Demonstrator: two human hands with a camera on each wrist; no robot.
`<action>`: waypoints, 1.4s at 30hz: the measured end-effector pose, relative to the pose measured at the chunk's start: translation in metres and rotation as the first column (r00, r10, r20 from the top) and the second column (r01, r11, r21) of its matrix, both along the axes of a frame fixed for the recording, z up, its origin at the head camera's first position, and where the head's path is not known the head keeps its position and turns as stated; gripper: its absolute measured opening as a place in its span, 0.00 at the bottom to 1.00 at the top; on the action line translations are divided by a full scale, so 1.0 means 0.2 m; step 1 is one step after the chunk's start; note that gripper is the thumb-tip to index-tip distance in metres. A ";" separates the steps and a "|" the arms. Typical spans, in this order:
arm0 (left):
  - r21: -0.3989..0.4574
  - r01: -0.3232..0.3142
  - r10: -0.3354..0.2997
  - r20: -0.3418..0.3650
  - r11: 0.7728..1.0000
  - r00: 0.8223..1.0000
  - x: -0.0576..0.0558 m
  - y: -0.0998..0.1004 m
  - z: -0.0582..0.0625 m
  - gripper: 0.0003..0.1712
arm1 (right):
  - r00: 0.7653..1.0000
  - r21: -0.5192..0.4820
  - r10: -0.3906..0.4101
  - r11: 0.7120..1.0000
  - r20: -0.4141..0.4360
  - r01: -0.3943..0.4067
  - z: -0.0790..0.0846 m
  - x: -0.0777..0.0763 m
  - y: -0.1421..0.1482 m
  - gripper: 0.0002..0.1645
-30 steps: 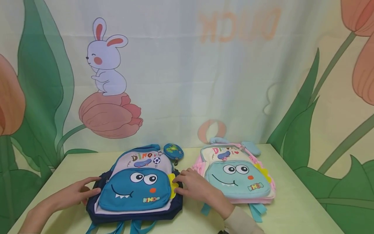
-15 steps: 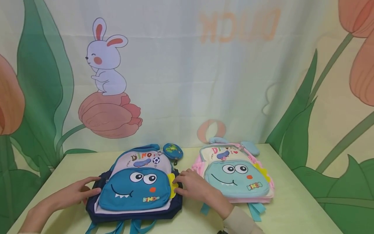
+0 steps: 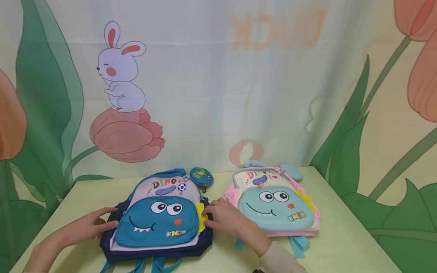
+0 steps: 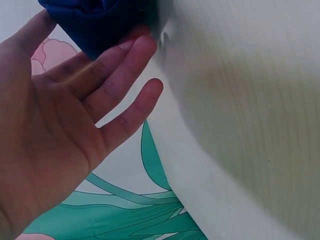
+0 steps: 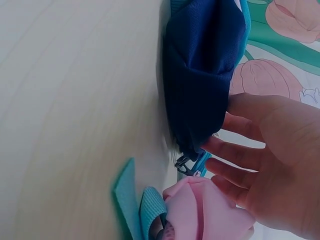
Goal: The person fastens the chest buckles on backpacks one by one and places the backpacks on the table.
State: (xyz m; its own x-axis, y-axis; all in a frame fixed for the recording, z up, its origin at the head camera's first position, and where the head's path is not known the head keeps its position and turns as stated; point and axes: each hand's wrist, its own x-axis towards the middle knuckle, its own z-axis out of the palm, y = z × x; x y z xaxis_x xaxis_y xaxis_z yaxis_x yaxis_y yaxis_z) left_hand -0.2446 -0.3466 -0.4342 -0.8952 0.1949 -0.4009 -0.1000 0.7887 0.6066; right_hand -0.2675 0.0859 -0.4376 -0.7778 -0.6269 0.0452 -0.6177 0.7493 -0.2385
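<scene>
Blue backpack [image 3: 157, 227] lies face up on the pale table [image 3: 327, 256], at 7 o'clock of centre in the head view; clock positions below are taken from its middle. Left hand [image 3: 89, 224] at 9 o'clock: fingers extended and apart, touching the bag's dark side, thumb toward the front. Right hand [image 3: 225, 217] at 3 o'clock: fingers slightly bent, small gaps between them, tips against the side by the yellow spikes [image 3: 201, 218]; not clamped. Teal straps [image 3: 164, 266] stick out at 6 o'clock. Round pouch [image 3: 201, 177] at 2 o'clock. Mint-and-pink backpack [image 3: 278, 214] farther out at 3 o'clock, near the right hand; contact cannot be determined. Printed curtain [image 3: 191, 94] behind, its rabbit [image 3: 126, 94] between 11 and 12 o'clock.
</scene>
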 end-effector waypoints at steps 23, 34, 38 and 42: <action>-0.012 -0.011 0.011 -0.015 1.000 1.000 0.01 0.02 0.01 0.46 | 1.000 -0.005 -0.011 1.000 0.015 0.011 -0.01 0.01 -0.01 0.17; 0.010 -0.012 0.013 -0.035 1.000 0.999 0.00 0.02 0.02 0.46 | 0.998 -0.030 -0.015 0.999 0.060 0.016 -0.02 0.00 0.00 0.18; 0.017 -0.009 0.010 -0.053 1.000 0.999 -0.01 0.01 0.03 0.45 | 0.999 -0.028 -0.005 1.000 0.051 0.006 -0.01 0.00 0.00 0.18; 0.014 -0.005 0.006 -0.074 1.000 0.997 -0.01 0.01 0.05 0.45 | 0.999 -0.020 0.000 1.000 0.047 0.001 0.01 0.01 0.00 0.17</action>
